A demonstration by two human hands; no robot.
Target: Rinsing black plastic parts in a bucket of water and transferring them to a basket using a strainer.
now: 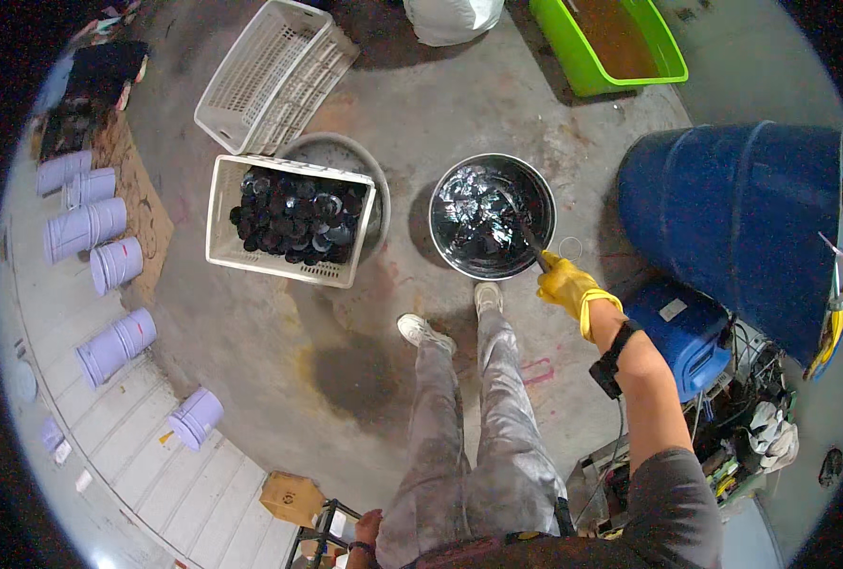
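Note:
My right hand (570, 287), in a yellow rubber glove, is closed round a dark stick-like handle (532, 239). The handle slants down over the rim of a round metal pot (551, 194), and its lower end is lost among the contents. Shiny black material (483, 204) fills the pot; whether it is liquid, loose pieces or both is hard to tell. My left hand (368, 527), ungloved, hangs low beside my left hip, away from the pot. Its fingers show too poorly to read. Left of the pot, a white plastic crate (284, 272) holds many black round discs (293, 216).
The crate rests partly over a grey round tub (381, 228). Stacked white baskets (251, 81) stand behind it. A green tub (587, 81) of brownish liquid is far right. A blue drum (725, 209) and blue jerrycan (682, 332) stand right. Lilac buckets (113, 266) line the left.

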